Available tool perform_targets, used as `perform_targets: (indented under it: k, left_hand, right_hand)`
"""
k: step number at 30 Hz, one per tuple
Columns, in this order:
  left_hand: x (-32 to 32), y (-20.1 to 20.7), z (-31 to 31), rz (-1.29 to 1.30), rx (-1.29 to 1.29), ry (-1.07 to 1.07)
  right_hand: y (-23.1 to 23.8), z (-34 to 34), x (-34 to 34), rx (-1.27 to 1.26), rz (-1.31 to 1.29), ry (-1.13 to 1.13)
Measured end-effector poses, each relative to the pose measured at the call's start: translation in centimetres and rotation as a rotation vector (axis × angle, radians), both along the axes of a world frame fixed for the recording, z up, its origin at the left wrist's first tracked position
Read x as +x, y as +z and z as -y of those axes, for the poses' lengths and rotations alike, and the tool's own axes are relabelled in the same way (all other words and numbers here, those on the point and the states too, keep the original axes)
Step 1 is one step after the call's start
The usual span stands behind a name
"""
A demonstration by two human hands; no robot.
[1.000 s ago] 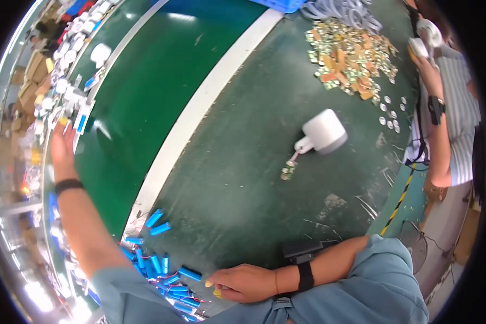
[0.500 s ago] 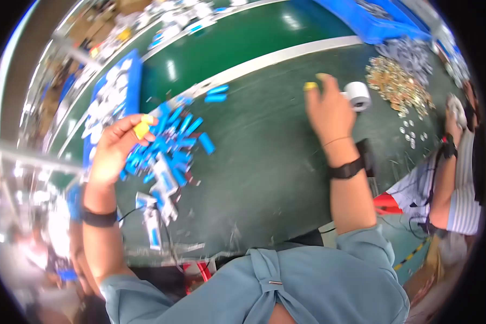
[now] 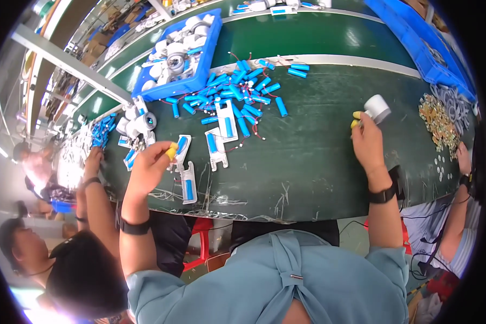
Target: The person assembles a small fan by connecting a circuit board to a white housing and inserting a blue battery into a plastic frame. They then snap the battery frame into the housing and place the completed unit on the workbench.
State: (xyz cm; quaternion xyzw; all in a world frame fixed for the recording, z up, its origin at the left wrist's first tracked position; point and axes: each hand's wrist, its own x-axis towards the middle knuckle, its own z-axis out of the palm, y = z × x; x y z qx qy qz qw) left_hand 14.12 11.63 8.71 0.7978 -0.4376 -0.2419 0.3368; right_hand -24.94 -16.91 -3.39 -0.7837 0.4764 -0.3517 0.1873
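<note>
My left hand (image 3: 152, 163) is at the near left, its thumb and finger curled together in yellow finger covers. Its tips meet the edge of a white plastic casing (image 3: 182, 147) with a blue cylindrical battery inside; whether they grip it is hidden. Another such casing (image 3: 188, 186) lies just nearer me. Over on the right, my right hand (image 3: 368, 144), also with yellow-covered tips, is closed at the narrow neck of a white round-headed part (image 3: 378, 108). Past my left hand lie a loose pile of blue batteries (image 3: 237, 89) with wires and more casings (image 3: 215, 150).
A blue tray (image 3: 184, 85) of white round parts stands far left, beside a green belt (image 3: 291, 33). Small metal pieces (image 3: 438, 123), grey strips (image 3: 452, 105) and a blue bin (image 3: 416, 51) are at the right. Co-workers sit on both sides; one's hand (image 3: 94, 155) is at the left.
The view has turned left. My left hand has come from beside the batteries down to the casings. My right-hand fingers have drawn closer together, with the white part still beside them.
</note>
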Motion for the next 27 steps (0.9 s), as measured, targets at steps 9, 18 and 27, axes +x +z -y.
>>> perform_targets:
  k: [9,18,27]
  left_hand:
    - [3.9,-4.4,-0.6,0.513,0.264,-0.092]
    - [-0.1,-3.1,1.9,-0.105,0.101,0.068]
    - [1.4,-3.6,2.0,0.610,0.064,-0.523]
  right_hand:
    - [3.7,-9.1,1.9,1.028,0.801,0.098]
    - [3.6,-10.6,2.6,1.296,0.721,0.336]
    - [3.2,-11.2,2.5,1.205,0.661,0.404]
